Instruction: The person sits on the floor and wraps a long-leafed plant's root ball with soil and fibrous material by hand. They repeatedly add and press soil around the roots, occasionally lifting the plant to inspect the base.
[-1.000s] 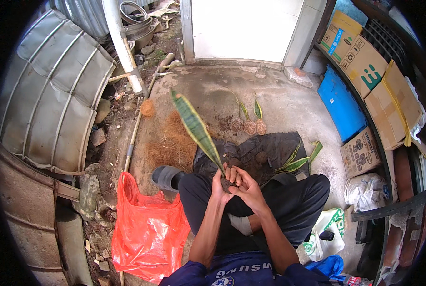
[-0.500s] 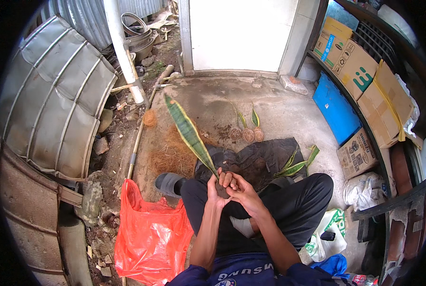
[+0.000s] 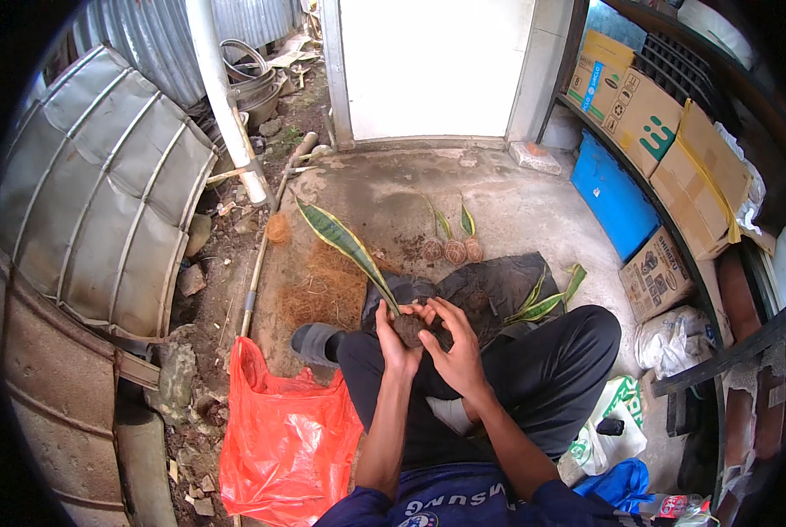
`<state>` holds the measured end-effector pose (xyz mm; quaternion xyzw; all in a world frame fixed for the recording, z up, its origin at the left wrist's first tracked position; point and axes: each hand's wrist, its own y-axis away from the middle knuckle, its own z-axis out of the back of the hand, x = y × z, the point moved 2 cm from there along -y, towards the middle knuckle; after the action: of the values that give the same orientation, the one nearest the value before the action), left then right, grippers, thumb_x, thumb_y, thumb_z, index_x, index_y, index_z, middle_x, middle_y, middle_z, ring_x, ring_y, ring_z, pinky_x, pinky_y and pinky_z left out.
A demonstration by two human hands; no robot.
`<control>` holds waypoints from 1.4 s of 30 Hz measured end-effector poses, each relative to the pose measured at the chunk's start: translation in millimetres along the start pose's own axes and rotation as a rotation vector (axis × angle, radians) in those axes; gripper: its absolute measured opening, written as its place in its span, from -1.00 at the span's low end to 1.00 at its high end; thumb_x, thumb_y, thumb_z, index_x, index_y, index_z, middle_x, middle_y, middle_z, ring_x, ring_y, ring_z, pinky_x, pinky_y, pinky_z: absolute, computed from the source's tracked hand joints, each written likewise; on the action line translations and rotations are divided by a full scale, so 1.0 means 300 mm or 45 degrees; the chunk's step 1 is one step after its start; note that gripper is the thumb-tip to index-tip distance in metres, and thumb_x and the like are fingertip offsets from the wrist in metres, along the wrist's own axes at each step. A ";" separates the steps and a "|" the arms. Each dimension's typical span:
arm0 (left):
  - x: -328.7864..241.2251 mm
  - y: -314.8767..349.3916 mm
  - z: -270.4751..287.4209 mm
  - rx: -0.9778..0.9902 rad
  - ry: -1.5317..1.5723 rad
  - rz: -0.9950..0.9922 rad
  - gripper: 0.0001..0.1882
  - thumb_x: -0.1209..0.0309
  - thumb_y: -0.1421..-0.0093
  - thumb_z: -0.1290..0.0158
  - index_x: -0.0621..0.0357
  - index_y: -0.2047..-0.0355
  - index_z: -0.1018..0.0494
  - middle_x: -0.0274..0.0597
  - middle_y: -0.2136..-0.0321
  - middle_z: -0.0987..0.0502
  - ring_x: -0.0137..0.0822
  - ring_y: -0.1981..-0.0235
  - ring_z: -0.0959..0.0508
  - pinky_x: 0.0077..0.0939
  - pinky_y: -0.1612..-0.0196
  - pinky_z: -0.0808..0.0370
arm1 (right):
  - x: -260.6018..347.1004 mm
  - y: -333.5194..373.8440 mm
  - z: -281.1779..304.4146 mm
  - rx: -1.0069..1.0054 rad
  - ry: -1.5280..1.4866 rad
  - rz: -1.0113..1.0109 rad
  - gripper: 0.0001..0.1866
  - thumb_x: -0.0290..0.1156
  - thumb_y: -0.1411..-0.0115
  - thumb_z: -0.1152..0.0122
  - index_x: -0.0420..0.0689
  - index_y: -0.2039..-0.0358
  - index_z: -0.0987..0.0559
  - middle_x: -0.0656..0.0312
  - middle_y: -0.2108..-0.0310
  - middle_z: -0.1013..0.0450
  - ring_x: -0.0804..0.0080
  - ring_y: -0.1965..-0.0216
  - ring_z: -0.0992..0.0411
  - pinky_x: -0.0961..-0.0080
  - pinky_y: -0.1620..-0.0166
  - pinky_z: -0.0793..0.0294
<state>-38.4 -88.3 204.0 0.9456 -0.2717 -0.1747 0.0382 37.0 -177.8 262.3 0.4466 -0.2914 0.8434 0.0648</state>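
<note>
A snake plant leaf [image 3: 344,244], green with yellow edges, stands tilted to the left out of a dark ball of soil [image 3: 408,330] above my lap. My left hand [image 3: 395,351] is closed around the left side and underside of the ball. Curved over its right side is my right hand [image 3: 457,350], the thumb on the soil and the fingers at the far side. A black plastic sheet [image 3: 520,277] with loose soil lies just beyond my hands. Cut snake plant leaves [image 3: 538,309] rest on its right edge.
Several wrapped root balls with leaves [image 3: 454,251] stand beyond the sheet. Brown fibre [image 3: 322,285] lies to the left, near a small fibre ball [image 3: 278,228]. A red plastic bag [image 3: 287,439] sits at my left. Cardboard boxes [image 3: 648,123] fill the right-hand shelf.
My hands have loosened around the soil ball, so more of it shows. The right hand has opened out slightly to the right, and the leaf has shifted a little down and left.
</note>
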 end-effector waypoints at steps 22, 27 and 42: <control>0.031 0.196 -0.237 0.054 -1.191 -0.901 -0.29 -0.07 -0.40 0.61 0.16 -0.35 0.01 0.00 -0.19 -0.28 -0.26 -0.01 -0.42 -0.32 -0.16 -0.25 | 0.105 -0.043 -0.019 -0.070 -0.716 -0.249 -0.72 -0.26 -0.25 -0.19 -0.26 0.28 -0.60 0.23 0.38 -0.54 0.56 0.32 -0.45 0.56 0.22 -0.40; 0.020 0.235 -0.273 -0.055 -1.214 -1.086 -0.35 0.00 -0.41 0.51 0.15 -0.34 0.02 0.03 -0.30 -0.09 -0.20 -0.13 -0.33 -0.29 -0.22 -0.18 | 0.090 -0.027 -0.020 -0.056 -0.923 -0.361 -0.79 -0.38 -0.28 -0.12 -0.21 0.47 -0.53 0.30 0.45 -0.49 0.71 0.45 -0.37 0.67 0.38 -0.35; -0.008 0.340 -0.346 -0.242 -1.059 -1.664 -0.62 0.39 -0.39 0.37 0.31 -0.13 -0.16 0.04 -0.15 -0.21 -0.11 -0.21 -0.24 -0.21 -0.28 -0.15 | 0.217 -0.002 0.032 0.238 -1.123 -0.299 -0.77 -0.41 -0.22 -0.09 -0.17 0.58 -0.46 0.30 0.58 -0.40 0.60 0.49 -0.36 0.62 0.35 -0.34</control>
<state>-55.0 -176.0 319.1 0.7633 0.3649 -0.5244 -0.0964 5.5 -192.4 318.3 0.7966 -0.1611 0.5826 -0.0108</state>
